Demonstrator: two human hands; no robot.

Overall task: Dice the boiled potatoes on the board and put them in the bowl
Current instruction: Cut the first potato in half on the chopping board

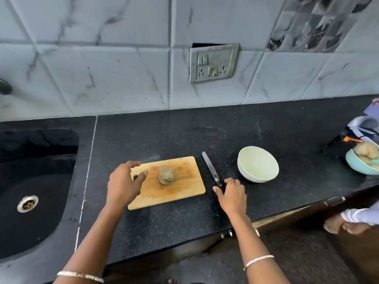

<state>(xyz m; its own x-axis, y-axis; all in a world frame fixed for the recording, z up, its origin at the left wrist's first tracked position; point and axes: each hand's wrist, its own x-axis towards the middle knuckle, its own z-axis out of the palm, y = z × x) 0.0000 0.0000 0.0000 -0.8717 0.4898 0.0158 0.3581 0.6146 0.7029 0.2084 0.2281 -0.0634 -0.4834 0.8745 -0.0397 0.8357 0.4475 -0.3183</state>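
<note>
Head view: our left hand [125, 181] rests loose-fingered on the left end of the wooden cutting board [184, 190], a whole potato [167, 175] at its middle; our right hand [232, 194] curls round the knife [209, 167] handle, near the white bowl [258, 163].

A broad strip of bare counter [205, 130] is left open behind the board [176, 191], right back to the wall. The board's left end is covered by the left hand [123, 184]. Its middle is taken by one potato [167, 175], with bare wood seen all round it. The gap between board and bowl [257, 163] is crossed by the knife [211, 168], its handle end covered by the right hand [231, 193]. Open counter is seen between the bowl and a blue bowl [359, 169] at the right edge. On the left the counter is cut short by the sink [30, 181].
</note>
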